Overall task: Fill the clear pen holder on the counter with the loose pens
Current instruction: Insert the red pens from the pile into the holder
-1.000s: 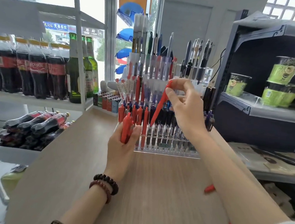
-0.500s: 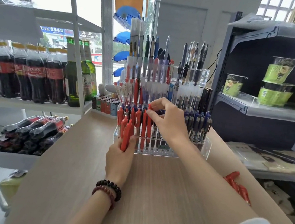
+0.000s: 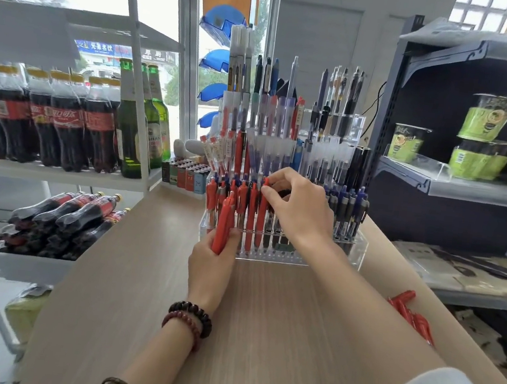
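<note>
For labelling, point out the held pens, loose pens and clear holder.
held pens [image 3: 222, 223], head view, mid barrels
loose pens [image 3: 414, 319], head view, barrels
clear holder [image 3: 359, 251], head view, right wall

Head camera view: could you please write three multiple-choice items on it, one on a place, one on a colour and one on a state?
1. Where do the spare red pens lie?
A. On the cola shelf.
B. On the counter, right of the right forearm.
C. On the floor.

2. What colour is the bunch of pens held in the left hand?
A. Blue.
B. Black.
C. Red.

3. What is the right hand doing?
A. Pinching the top of a red pen that stands in the front row of the clear pen holder.
B. Lying flat on the counter.
C. Gripping a bottle.

Key: 1 B, they lie heaped near the counter's right edge. 2 C, every pen in the bunch is red. 3 A, thumb and finger close on that pen's top.
</note>
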